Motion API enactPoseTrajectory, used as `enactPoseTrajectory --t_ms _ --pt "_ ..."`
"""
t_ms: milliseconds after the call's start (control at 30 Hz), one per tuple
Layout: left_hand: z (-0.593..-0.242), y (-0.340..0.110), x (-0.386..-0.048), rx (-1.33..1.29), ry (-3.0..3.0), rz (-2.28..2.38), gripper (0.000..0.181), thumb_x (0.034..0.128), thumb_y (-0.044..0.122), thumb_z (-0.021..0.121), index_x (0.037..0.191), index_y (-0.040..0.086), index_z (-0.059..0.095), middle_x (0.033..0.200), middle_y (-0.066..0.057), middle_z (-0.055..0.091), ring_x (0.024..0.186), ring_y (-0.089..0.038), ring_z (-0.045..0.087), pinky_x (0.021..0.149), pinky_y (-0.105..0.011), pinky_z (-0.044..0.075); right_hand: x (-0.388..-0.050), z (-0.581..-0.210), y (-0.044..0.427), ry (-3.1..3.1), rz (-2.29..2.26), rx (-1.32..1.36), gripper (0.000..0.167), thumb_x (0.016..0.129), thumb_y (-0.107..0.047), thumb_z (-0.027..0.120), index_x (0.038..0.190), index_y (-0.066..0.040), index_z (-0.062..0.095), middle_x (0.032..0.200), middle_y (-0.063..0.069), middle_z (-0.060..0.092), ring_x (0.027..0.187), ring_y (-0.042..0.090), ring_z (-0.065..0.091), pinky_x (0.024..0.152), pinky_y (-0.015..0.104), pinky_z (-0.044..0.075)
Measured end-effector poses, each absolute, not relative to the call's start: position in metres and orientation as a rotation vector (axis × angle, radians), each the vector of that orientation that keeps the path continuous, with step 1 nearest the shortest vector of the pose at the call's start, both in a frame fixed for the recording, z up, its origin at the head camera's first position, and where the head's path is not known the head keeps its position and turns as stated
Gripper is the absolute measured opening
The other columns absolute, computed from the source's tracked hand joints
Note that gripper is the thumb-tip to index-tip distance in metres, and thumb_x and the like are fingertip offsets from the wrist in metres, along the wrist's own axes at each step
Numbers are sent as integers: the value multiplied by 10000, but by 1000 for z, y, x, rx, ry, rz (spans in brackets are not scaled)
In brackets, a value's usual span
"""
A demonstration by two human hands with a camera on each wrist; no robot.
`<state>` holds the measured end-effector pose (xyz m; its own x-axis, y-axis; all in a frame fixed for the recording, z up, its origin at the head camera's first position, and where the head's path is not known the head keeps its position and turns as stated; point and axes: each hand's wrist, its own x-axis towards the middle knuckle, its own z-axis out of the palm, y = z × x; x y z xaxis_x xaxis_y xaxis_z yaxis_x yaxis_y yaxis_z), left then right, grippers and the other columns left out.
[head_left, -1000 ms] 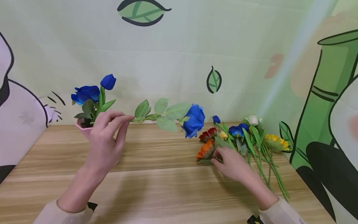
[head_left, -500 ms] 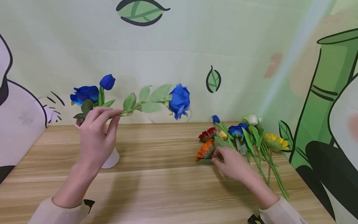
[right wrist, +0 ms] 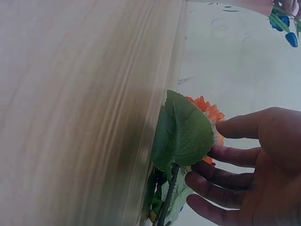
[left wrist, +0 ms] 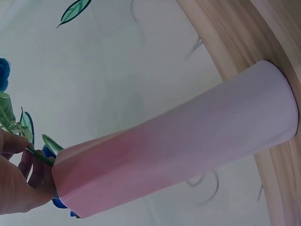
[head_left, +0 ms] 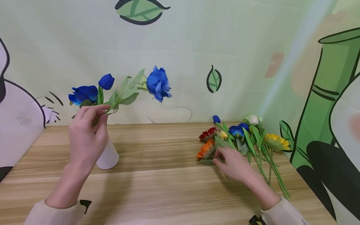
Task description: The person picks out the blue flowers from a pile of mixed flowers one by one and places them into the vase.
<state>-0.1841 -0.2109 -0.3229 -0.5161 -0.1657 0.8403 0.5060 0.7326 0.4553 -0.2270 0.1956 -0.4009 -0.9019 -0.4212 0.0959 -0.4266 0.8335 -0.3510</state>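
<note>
My left hand (head_left: pixel 85 137) pinches the leafy stem of a blue artificial rose (head_left: pixel 158 83), whose bloom leans up to the right. In the left wrist view, the stem's lower part meets the rim of a pink-to-white vase (left wrist: pixel 174 146); whether its end is inside is hidden. A darker blue rose (head_left: pixel 84 94) and a blue tulip (head_left: pixel 106 82) stand at the vase mouth, partly behind the hand. My right hand (head_left: pixel 234 164) rests beside an orange sunflower (head_left: pixel 206 150). In the right wrist view, its loosely bent fingers are near the flower's green leaf (right wrist: pixel 183 129), without gripping it.
Several more artificial flowers lie in a pile at the right: a dark red one (head_left: pixel 208 134), a yellow sunflower (head_left: pixel 277 142), a white bloom (head_left: pixel 252 119) and blue ones. The wooden table (head_left: pixel 157 193) ends at a printed backdrop (head_left: pixel 180 47).
My left hand has moved left to the vase mouth, and the blue rose has tilted upward with its bloom moving left. My right hand has stayed by the orange sunflower.
</note>
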Motion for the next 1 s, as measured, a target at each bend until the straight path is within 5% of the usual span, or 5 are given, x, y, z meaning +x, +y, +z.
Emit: enactPoseTrajectory --t_ms 533,1000 --pt "-325 -222 -186 -204 -1978 -785 185 922 -142 601 1076 -101 694 927 -208 645 791 -204 576 676 -51 376 -227 -402 198 -2991 584 697 88 965 -183 718 979 -112 669 877 -16 619 778 143 555 688 379 493" --pt "-333 -227 -183 -89 -2130 -715 131 953 -20 620 1055 -83 675 959 -202 652 839 -347 657 741 -5 324 -227 -402 199 -2981 587 707 86 958 -176 721 979 -109 672 880 -18 623 785 145 562 694 382 498"
